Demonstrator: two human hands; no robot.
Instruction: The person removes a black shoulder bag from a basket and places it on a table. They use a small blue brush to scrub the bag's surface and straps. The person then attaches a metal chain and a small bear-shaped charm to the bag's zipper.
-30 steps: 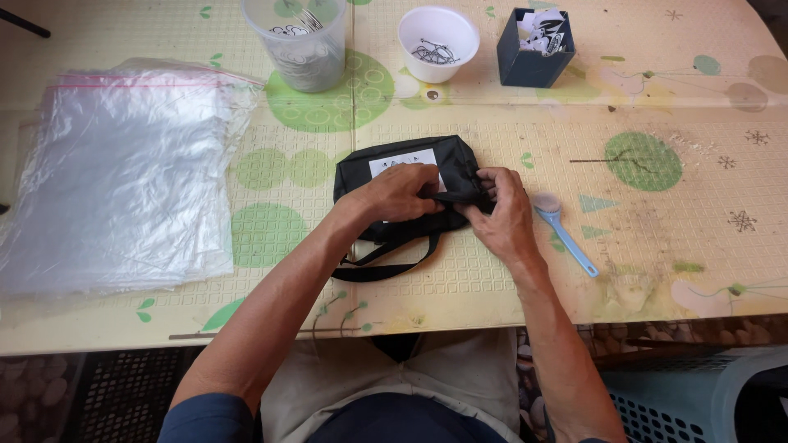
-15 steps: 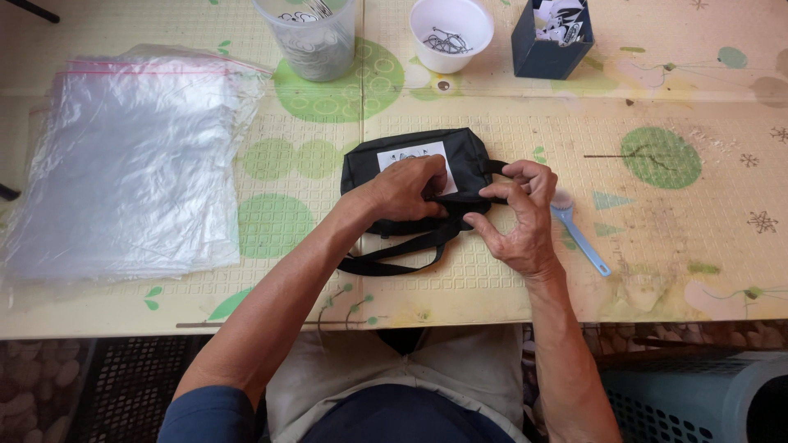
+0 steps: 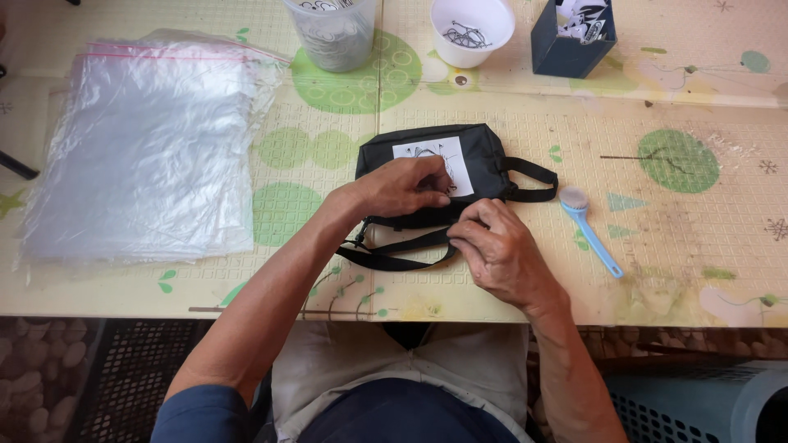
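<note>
Has shifted the right hand [image 3: 497,254] since half a second ago, off the 3 o'clock end of the black pouch [image 3: 484,152] and down to its 6 o'clock edge, baring the side loop [image 3: 533,182]. Has kept the left hand [image 3: 402,184] on top of the pouch.

Starting at the left: has a thick stack of clear zip bags [image 3: 139,156] lying flat at 9 o'clock of the pouch, well apart from both hands. Has a clear tub [image 3: 332,33] standing at 11 o'clock.

Presses down on the pouch, mid-table, with the left hand, fingers curled over the lower corner of the white label [image 3: 427,152]. Cannot tell whether anything is pinched under those fingertips. Pinches with the right hand, fingertips closed at the near edge where the long strap [image 3: 386,261] loops out toward 7 o'clock. Cannot tell whether strap or zip pull is gripped.

Has a white cup [image 3: 472,29] of small metal bits at 12 o'clock, a dark blue box [image 3: 574,37] at 1 o'clock and a blue brush [image 3: 587,230] just beside the right hand at 3 o'clock.

Risks, as a judgement: could snag the loose strap under the right wrist and drag the pouch askew; could crease or lift the label with heavy left-hand pressure; could knock the brush off the near table edge with an outward sweep of the right hand.
</note>
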